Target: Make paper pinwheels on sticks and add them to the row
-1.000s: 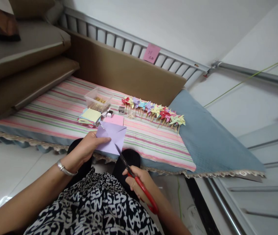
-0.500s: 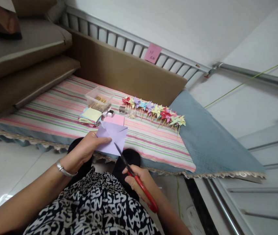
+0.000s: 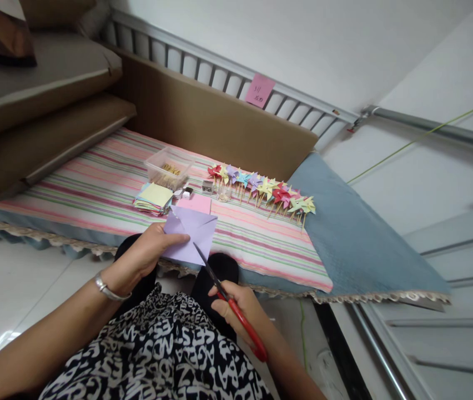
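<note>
One purple paper square (image 3: 199,230) is held up just past the near edge of the striped cloth (image 3: 270,244), pinched by the left hand's (image 3: 153,247) fingers; the right hand's (image 3: 236,308) fingers wrap the red handles of one pair of scissors (image 3: 217,283), whose blades meet the paper. The square partly hides one pink piece (image 3: 197,203). Beside it sit one stack of coloured paper (image 3: 155,195) and one clear box (image 3: 153,168); pinwheels (image 3: 265,188) overlap too much to count. Blue fabric (image 3: 353,233) lies beneath, a brown panel (image 3: 215,114) and railing (image 3: 157,41) behind
</note>
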The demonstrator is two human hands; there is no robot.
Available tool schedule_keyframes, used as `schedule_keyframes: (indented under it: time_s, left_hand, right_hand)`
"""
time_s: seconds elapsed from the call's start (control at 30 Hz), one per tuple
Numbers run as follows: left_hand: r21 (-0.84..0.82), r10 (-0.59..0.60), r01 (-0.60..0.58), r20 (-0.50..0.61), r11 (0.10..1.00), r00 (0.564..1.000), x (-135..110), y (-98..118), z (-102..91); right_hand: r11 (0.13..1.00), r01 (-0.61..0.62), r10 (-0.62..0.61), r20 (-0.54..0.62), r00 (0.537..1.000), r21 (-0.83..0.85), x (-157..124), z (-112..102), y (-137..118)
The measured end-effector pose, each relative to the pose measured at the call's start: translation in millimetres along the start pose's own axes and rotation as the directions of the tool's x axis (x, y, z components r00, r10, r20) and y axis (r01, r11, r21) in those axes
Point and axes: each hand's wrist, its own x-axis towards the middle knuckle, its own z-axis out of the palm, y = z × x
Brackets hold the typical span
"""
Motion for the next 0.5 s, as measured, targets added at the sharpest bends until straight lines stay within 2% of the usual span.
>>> schedule_keyframes:
  time_s: [0.5]
  left_hand:
    - [0.017,0.018,-0.018,-0.012,1.0,1.0,0.0,-0.6,1.4]
  right_hand:
    - [1.0,0.022,-0.022,0.003,1.0,-0.006,-0.7,-1.4,-1.3]
